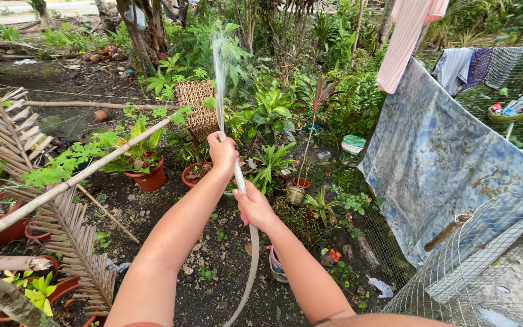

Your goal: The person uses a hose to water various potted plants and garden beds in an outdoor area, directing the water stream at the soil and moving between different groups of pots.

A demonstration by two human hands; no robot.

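A pale garden hose (250, 254) runs up from the bottom of the head view between my two arms. My left hand (221, 151) grips its tip, thumb over the end. A thin jet of water (218, 72) sprays up and away over the green plants (267, 103). My right hand (253, 207) holds the hose a little lower down. Terracotta pots (150, 177) with leafy plants stand on the dark soil just beyond my hands.
A long bamboo pole (62, 188) slants across the left, over dry palm fronds (74, 242). A woven basket (198, 109) hangs behind the jet. On the right, a wire mesh fence (485, 260) carries a blue-grey cloth (443, 157), with laundry behind.
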